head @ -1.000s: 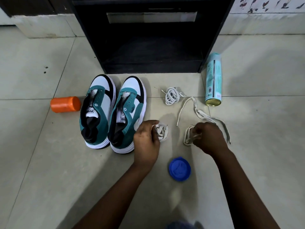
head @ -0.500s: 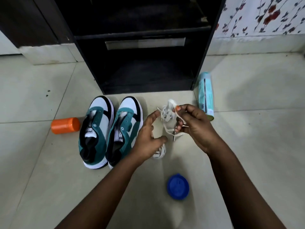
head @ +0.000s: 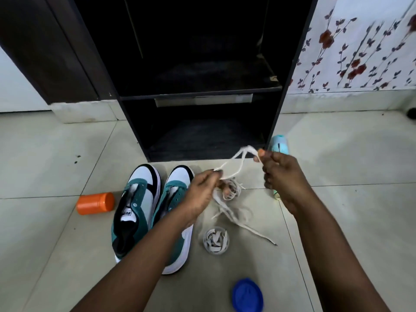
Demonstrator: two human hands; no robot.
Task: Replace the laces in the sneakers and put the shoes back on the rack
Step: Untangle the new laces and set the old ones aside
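Two teal, white and black sneakers stand side by side on the floor without laces, the left sneaker (head: 135, 206) and the right sneaker (head: 174, 194), partly behind my left forearm. Both hands are raised above the floor with a white lace (head: 236, 162) stretched between them. My left hand (head: 202, 190) pinches one part of it and my right hand (head: 283, 176) pinches its looped end. A small coil of white lace (head: 230, 191) lies under the hands. A flat lace (head: 238, 219) trails on the tiles, and a rolled flat lace (head: 216, 243) lies nearer me.
The dark shoe rack (head: 202, 95) stands open just behind the sneakers, its lower shelf bare. An orange canister (head: 95, 203) lies left of the shoes, a teal spray can (head: 279, 146) lies behind my right hand, and a blue lid (head: 247, 294) lies on the tiles near me.
Both hands left the laces on the floor, picked up the white coiled lace and pulled it out between them. The view tilted up toward the rack.
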